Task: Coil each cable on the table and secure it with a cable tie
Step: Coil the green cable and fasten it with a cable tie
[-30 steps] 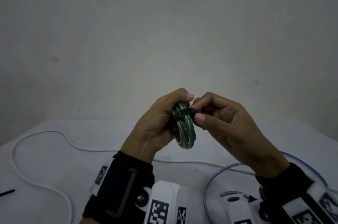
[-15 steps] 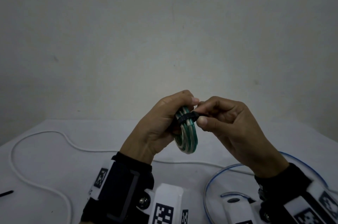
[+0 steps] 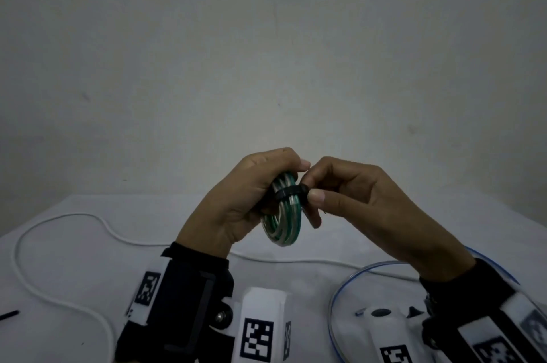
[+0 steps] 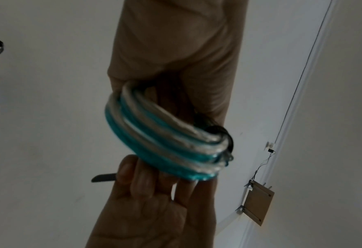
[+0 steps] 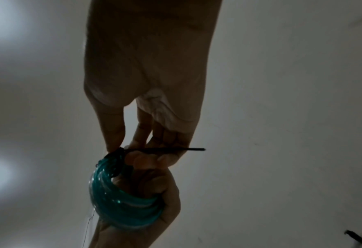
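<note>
While held up above the worktop [image 3: 74,259], green and clear coiled cable [image 3: 283,225] sits gripped in the left hand [image 3: 236,208], fingers curled round the loops. Black cable tie [image 3: 288,192] wrapped across the top of the coil, pinched at its head by the right hand [image 3: 364,214] between thumb and fingers, tail poking out sideways past the fingers in the right wrist view. Down on the worktop: loose white cable [image 3: 59,244] snaking across the left side, blue cable [image 3: 340,288] looped near the right wrist, and a spare black tie [image 3: 9,315] at the far left edge.
</note>
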